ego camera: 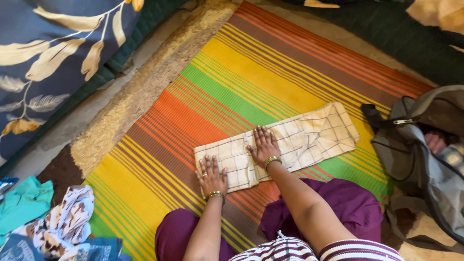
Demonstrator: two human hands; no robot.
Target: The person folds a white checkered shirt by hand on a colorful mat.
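Note:
A cream checked garment (309,137) lies folded into a long strip on a striped, many-coloured mat (232,82). My left hand (211,176) presses flat on the strip's near left end, fingers spread. My right hand (263,146) lies flat on the middle of the strip, palm down. Both wrists wear gold bangles. Neither hand grips anything.
A grey bag (425,150) stands unzipped at the right edge of the mat. A pile of clothes, teal and white-patterned (53,222), lies at the lower left. A blue leaf-print cushion (53,53) fills the upper left. My knees in purple cloth (338,203) rest on the mat's near edge.

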